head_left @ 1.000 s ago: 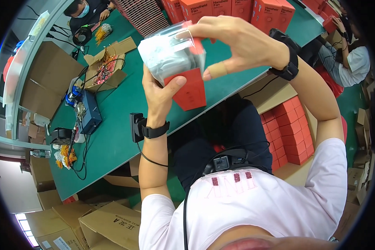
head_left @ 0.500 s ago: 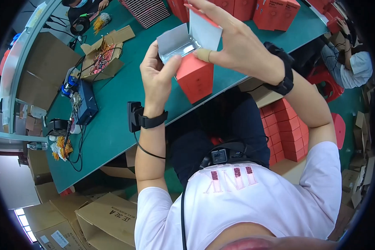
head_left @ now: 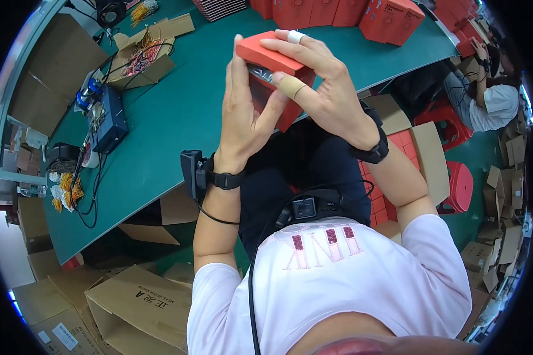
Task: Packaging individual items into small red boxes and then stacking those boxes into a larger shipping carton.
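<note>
A red cardboard box is held up over the table's front edge between both my hands. Its lid lies folded over the top, and through a gap below the lid's edge shows shiny clear plastic. My left hand grips the box's left side, fingers upright and thumb against the front. On the right, my right hand has its fingers across the lid and its thumb at the gap. Bands circle the right thumb and one right finger. Both wrists carry black straps.
Red boxes stand along the green table's far side. At left are an open carton of wires, a blue soldering unit and cables. A carton of red boxes sits right of my legs. Another person sits at far right.
The box's raised flaps have come down, and the lid now covers most of the top. Both hands have turned inward around the box. The whole view has shifted slightly.
</note>
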Tool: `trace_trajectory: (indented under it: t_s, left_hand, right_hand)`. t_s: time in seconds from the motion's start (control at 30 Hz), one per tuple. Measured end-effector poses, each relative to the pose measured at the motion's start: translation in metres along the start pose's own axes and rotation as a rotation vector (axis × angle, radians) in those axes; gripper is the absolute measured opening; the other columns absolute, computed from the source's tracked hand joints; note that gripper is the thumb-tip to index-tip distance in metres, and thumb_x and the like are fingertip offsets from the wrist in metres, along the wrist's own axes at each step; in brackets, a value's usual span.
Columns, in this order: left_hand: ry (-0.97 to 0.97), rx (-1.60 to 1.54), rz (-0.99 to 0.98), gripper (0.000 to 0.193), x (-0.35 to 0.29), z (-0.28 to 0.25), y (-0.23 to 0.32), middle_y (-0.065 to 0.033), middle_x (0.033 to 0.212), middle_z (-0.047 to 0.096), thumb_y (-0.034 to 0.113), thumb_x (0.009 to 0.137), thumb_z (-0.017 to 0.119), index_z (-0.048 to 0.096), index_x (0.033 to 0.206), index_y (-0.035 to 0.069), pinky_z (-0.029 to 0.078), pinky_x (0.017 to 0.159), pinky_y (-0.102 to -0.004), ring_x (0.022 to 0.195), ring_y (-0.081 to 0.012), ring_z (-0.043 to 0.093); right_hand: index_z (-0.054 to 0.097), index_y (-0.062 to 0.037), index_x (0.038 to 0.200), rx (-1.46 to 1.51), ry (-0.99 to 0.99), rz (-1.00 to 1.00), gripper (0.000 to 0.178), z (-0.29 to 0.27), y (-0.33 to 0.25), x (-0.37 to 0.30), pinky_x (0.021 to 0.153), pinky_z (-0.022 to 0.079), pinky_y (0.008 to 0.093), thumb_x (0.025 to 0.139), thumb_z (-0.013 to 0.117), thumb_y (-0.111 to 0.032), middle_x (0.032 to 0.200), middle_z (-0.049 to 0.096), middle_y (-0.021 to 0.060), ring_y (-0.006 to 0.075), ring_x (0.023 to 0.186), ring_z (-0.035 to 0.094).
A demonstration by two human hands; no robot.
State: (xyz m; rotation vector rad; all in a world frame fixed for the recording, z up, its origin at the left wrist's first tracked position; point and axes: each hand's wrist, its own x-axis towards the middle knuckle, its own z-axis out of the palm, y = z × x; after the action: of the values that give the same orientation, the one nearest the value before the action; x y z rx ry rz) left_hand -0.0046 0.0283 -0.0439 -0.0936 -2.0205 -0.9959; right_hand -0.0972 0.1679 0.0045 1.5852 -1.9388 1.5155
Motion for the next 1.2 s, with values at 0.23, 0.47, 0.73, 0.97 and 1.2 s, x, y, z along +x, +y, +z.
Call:
trace_trajectory:
  t_s: [0.23, 0.47, 0.73, 0.97, 1.2]
  left_hand:
    - [0.173, -0.215, -0.286, 0.121, -0.023, 0.025, 0.003, -0.0215, 0.128, 0.056, 0.024, 0.067, 0.09, 0.01, 0.155, -0.002, 0.052, 0.094, -0.0394, 0.114, -0.0349, 0.061]
    - [0.188, -0.088, -0.192, 0.088, -0.018, 0.028, 0.003, -0.0199, 0.119, 0.061, 0.024, 0.064, 0.091, 0.042, 0.133, -0.001, 0.055, 0.087, -0.0412, 0.105, -0.0353, 0.064]
    - [0.203, -0.071, -0.216, 0.082, -0.02, 0.024, 0.0, -0.0195, 0.116, 0.062, 0.027, 0.064, 0.092, 0.046, 0.127, 0.001, 0.056, 0.085, -0.0415, 0.103, -0.0357, 0.065]
    - [0.194, -0.107, -0.202, 0.08, -0.016, 0.023, -0.002, -0.0207, 0.119, 0.061, 0.024, 0.066, 0.09, 0.046, 0.128, 0.0, 0.055, 0.087, -0.0421, 0.106, -0.0358, 0.064]
    - [0.201, -0.14, -0.232, 0.094, -0.027, 0.019, -0.02, -0.0242, 0.128, 0.058, 0.033, 0.067, 0.093, 0.042, 0.135, -0.007, 0.049, 0.096, -0.0405, 0.116, -0.0351, 0.06]
  right_hand:
    - [0.065, -0.0144, 0.132, -0.419, -0.042, -0.113, 0.045, 0.007, -0.004, -0.001, 0.112, 0.036, 0.0465, 0.089, 0.052, -0.011, 0.137, 0.056, 0.0219, 0.0373, 0.132, 0.046]
    - [0.067, -0.0112, 0.125, -0.419, -0.061, -0.193, 0.039, 0.004, -0.005, 0.011, 0.096, 0.049, 0.041, 0.092, 0.047, -0.007, 0.116, 0.064, 0.0212, 0.0344, 0.108, 0.061]
    - [0.059, -0.0135, 0.136, -0.667, -0.374, -0.046, 0.042, -0.002, -0.031, 0.019, 0.104, 0.048, 0.0425, 0.096, 0.049, -0.008, 0.129, 0.061, 0.0212, 0.0337, 0.121, 0.059]
    - [0.05, -0.0162, 0.145, -0.732, -0.276, -0.315, 0.057, 0.002, -0.009, -0.006, 0.115, 0.037, 0.0494, 0.089, 0.059, -0.017, 0.144, 0.051, 0.02, 0.0341, 0.14, 0.041]
    - [0.062, 0.006, 0.115, -0.851, -0.394, -0.005, 0.076, 0.009, -0.015, 0.044, 0.082, 0.055, 0.0435, 0.07, 0.079, -0.053, 0.109, 0.065, 0.0227, 0.0381, 0.095, 0.066]
